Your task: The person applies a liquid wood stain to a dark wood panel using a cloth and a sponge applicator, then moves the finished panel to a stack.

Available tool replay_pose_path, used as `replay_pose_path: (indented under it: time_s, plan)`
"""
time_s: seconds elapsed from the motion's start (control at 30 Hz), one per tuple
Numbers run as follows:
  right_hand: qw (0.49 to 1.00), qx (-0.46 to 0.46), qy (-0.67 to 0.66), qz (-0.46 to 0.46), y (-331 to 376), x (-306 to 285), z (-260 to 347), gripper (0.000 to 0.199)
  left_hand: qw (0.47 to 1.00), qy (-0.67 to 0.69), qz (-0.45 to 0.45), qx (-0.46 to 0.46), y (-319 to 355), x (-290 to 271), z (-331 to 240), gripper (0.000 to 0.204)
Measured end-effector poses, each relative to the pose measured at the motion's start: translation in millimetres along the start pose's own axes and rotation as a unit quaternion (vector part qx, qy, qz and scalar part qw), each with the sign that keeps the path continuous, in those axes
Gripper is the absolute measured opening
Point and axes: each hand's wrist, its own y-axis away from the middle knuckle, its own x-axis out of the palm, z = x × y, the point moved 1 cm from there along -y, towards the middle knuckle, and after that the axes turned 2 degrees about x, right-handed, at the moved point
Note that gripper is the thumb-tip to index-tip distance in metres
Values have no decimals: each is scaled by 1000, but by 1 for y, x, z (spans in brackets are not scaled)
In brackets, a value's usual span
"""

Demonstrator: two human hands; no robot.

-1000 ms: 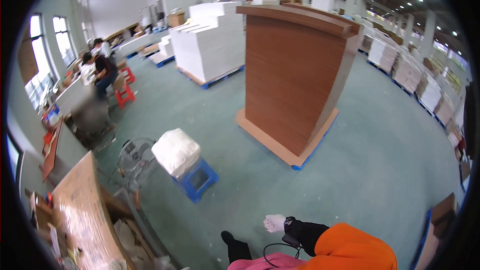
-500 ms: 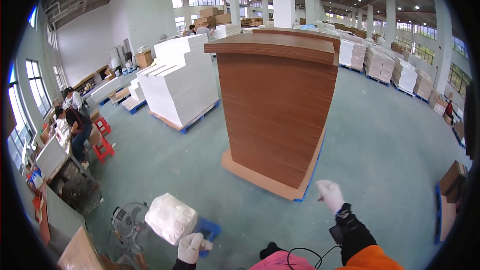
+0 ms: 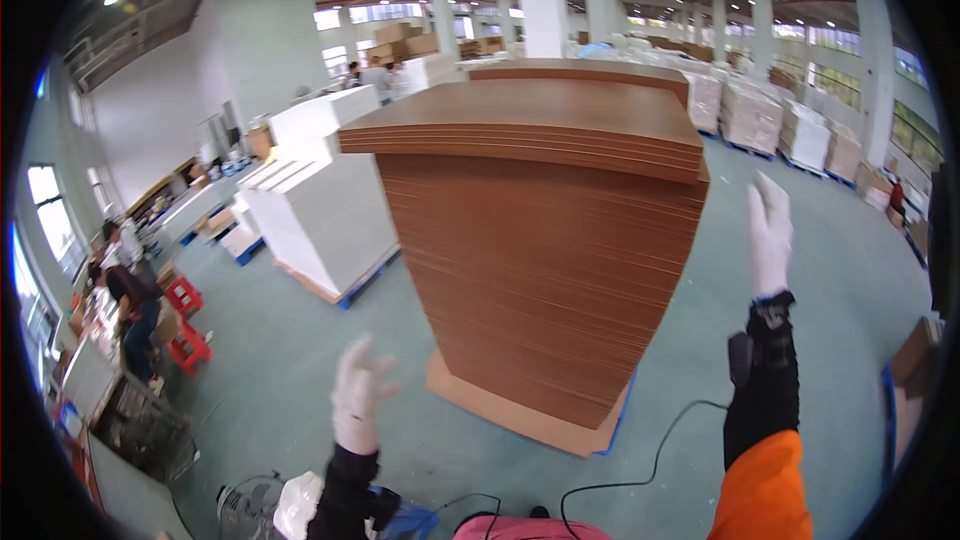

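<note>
A tall stack of brown boards (image 3: 540,270) rises in front of me, on a tan sheet over a blue pallet. Its top few boards (image 3: 530,140) jut out past the ones below. My left hand (image 3: 360,395), in a white glove, is raised low on the stack's left side, fingers spread and holding nothing. On the right side, my white-gloved right hand (image 3: 770,230) reaches up beside the upper stack with straight fingers, also without anything in it. Neither hand appears to touch the boards.
Left of the boards stands a white stack (image 3: 325,220) on its pallet. A floor fan (image 3: 250,510), a white wrapped bundle (image 3: 298,505) and a blue stool (image 3: 410,520) are near my left arm. People work by red stools (image 3: 188,345). A black cable (image 3: 655,460) hangs from my right wrist.
Both hands have risen and moved forward, the left from beside the white bundle, the right up along the stack. The fingers have straightened. I am closer to the brown boards.
</note>
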Motion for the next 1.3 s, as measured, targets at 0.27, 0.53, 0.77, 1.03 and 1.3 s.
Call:
replay_pose_path:
  time_s: [0.27,0.53,0.77,1.03,1.3]
  plan:
    - [867,-259,421,61,-53,70,-71,52,979,53,-174,87,-243,-59,49,60]
    - [945,-53,308,91,-59,63,-42,35,929,-316,-125,143,-523,-148,65,75]
    - [953,45,297,34,-53,44,-24,39,993,-79,-91,18,-613,-115,48,63]
    - [939,62,328,-87,-35,25,-31,40,998,-25,40,-28,-644,-102,75,34]
    - [969,90,216,-76,-27,12,-39,44,995,38,19,-92,-643,-100,71,33]
